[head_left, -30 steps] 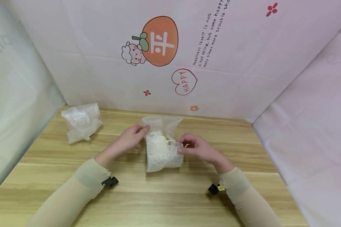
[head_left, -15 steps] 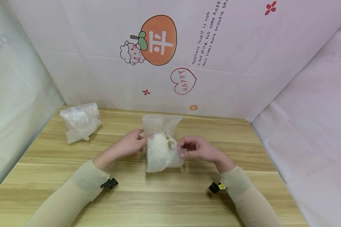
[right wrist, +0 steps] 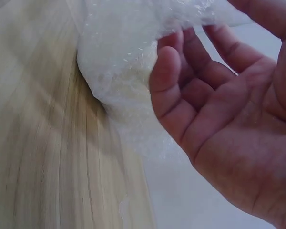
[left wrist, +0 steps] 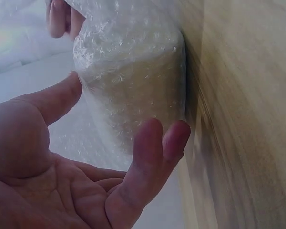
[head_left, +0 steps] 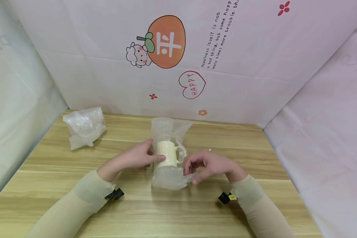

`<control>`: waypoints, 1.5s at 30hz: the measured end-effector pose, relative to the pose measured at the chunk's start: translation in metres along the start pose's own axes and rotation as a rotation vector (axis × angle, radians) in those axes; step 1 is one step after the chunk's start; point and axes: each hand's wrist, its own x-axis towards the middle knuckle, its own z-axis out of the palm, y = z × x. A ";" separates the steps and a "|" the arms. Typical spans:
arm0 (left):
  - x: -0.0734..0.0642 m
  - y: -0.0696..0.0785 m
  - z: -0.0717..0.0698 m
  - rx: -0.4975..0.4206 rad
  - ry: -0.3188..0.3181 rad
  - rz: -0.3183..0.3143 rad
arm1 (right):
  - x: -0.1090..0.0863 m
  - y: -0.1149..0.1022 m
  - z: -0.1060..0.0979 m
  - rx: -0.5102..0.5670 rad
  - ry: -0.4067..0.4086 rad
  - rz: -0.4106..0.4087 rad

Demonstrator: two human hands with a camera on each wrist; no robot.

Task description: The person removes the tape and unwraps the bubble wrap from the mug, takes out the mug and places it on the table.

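A cream mug (head_left: 168,150) lies on its side on the table in bubble wrap (head_left: 169,178), its handle towards the right. Part of the mug shows in the head view; the wrap's upper end spreads flat beyond it. My left hand (head_left: 138,155) holds the mug from the left, thumb on top and fingers low along its side. The left wrist view shows the mug's base (left wrist: 138,90) through the bubbles. At the lower right, my right hand (head_left: 211,165) pinches the loose edge of the wrap between thumb and fingers. The right wrist view shows the wrap's underside (right wrist: 119,47) near those fingers.
Another bubble-wrapped bundle (head_left: 85,127) lies at the table's far left corner; its contents are hidden. The wooden table (head_left: 166,215) ends at a printed white backdrop (head_left: 241,92), with white sheets at both sides. Small black devices (head_left: 115,194) sit at the wrists.
My right hand has drawn the wrap's edge down towards me, uncovering the mug and its handle. My left hand has shifted its thumb from the wrap's upper left onto the mug.
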 end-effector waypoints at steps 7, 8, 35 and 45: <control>0.000 -0.001 -0.001 -0.030 -0.014 -0.017 | 0.004 -0.002 0.006 -0.009 -0.147 0.006; 0.000 -0.001 -0.001 -0.035 -0.016 -0.019 | 0.005 -0.003 0.007 -0.014 -0.163 0.009; 0.004 -0.004 0.001 -0.121 -0.001 -0.011 | 0.009 0.002 0.013 -0.109 -0.125 0.166; 0.001 0.000 0.004 -0.112 -0.029 -0.007 | 0.002 0.006 -0.002 -0.101 0.382 0.516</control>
